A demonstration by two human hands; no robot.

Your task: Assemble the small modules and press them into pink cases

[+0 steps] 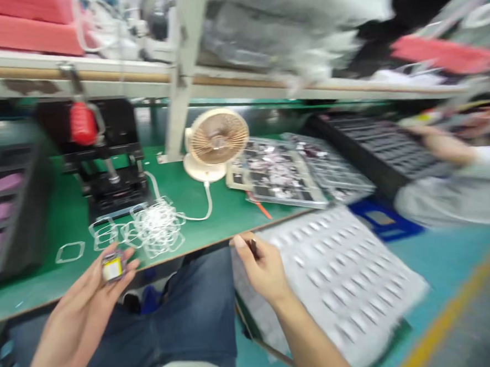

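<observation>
My left hand [90, 298] holds a small square part with a yellow face [112, 267] between its fingertips, just in front of the green bench's [196, 203] near edge. My right hand [260, 268] is closed in a pinch on a small dark thin piece [252, 246], held above my lap beside a white tray of small pockets [342, 277]. A heap of clear plastic square frames [154, 228] lies on the bench just beyond my left hand. The picture is blurred by motion.
A black press with a red handle [102, 153] stands at the back left, a small beige fan [215, 144] mid-bench, and trays of parts [286, 175] to its right. Another person's arm [450, 149] reaches over a black tray [375, 142] at the right. Dark racks [9, 203] stand on the left.
</observation>
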